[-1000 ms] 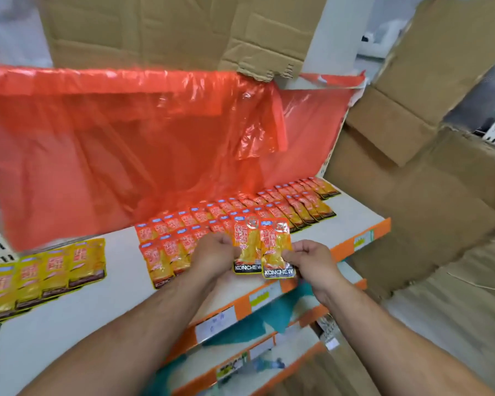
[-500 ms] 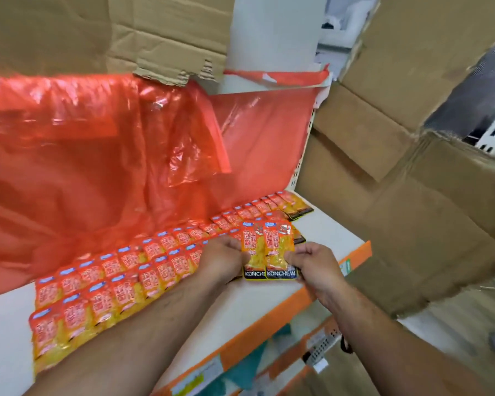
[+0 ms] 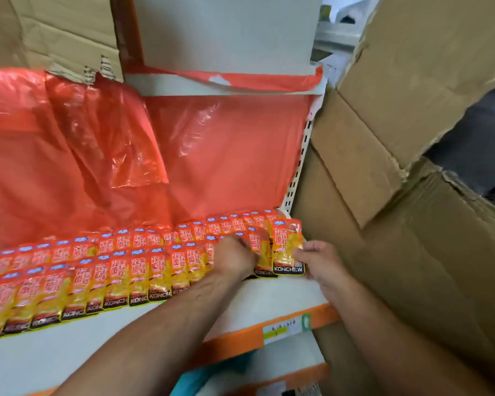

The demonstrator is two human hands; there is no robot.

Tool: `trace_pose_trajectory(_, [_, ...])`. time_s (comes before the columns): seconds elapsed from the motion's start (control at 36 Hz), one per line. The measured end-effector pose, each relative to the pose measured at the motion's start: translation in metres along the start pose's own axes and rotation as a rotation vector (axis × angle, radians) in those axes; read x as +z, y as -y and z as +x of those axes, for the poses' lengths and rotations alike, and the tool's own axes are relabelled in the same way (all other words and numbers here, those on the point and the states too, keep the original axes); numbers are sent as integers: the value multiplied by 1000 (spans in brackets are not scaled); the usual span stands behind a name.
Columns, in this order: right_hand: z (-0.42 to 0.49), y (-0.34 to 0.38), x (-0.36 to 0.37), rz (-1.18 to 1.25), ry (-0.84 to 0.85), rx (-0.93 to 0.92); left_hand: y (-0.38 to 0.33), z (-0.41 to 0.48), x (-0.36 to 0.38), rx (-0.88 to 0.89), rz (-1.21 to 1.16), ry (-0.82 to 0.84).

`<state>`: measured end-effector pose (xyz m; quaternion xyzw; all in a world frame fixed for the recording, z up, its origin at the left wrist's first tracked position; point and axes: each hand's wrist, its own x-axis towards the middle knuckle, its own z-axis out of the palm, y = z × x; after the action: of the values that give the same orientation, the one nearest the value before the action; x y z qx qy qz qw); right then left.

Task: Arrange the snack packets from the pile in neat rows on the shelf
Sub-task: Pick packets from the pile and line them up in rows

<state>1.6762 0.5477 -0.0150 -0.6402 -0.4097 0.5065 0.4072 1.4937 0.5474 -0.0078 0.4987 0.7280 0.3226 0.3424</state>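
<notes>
Rightmost packet [image 3: 287, 247], orange and yellow, with KONCHEW in white on a black band at the bottom, at the right end of the shelf [image 3: 269, 292], label side up, near the perforated upright [image 3: 297, 167]. Pinched at its lower right edge by the right hand [image 3: 317, 261], thumb on the face, the other fingers behind and mostly hidden. Overlapping on its left side a second packet [image 3: 260, 254] of the same kind, partly covered. Gripped there by the left hand [image 3: 235, 258], fingers curled down on it, knuckles toward the camera. Both packets low over the white board; touching it or not, cannot tell.

To the left, a front row [image 3: 117, 284] of the same packets, overlapping like tiles, running out at the left border of the view. Behind it a back row [image 3: 143, 238], also overlapping, reaching the right back corner of the shelf. Both rows flat on the board.

Behind the rows, a red plastic sheet [image 3: 69, 155], wrinkled, hanging over the back wall. Right of the upright, large cardboard boxes [image 3: 412, 124], stacked just beside the shelf end. Along the front of the shelf, an orange edge strip [image 3: 240, 337] with a price label [image 3: 283, 328]. Below, a lower shelf [image 3: 292, 358], white, again with an orange edge.
</notes>
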Motion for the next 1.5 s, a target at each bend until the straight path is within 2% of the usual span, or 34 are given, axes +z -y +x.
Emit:
trace_pose_trajectory(0.42, [20,-6,-12,-55,122,21,-3,7,17,11,252,-42])
trace_pose_trajectory(0.56, [25,-3,-12,-113,124,53,-4,8,17,31,275,-23])
trace_pose_trajectory(0.75, [30,13,0,-238,138,4,-1,2,5,93,270,-65])
trace_pose_trajectory(0.89, [33,18,8,-420,62,-24,8,3,-7,135,257,-107])
trace_pose_trajectory(1.11, [26,1,28,-854,-72,-264,18,-3,-24,247,348,-148])
trace_pose_trajectory(1.33, [26,0,28,-876,-112,-273,29,-3,-32,336,399,-160])
trace_pose_trajectory(1.5, [24,1,29,-838,-207,-232,36,-3,-41,369,436,-118])
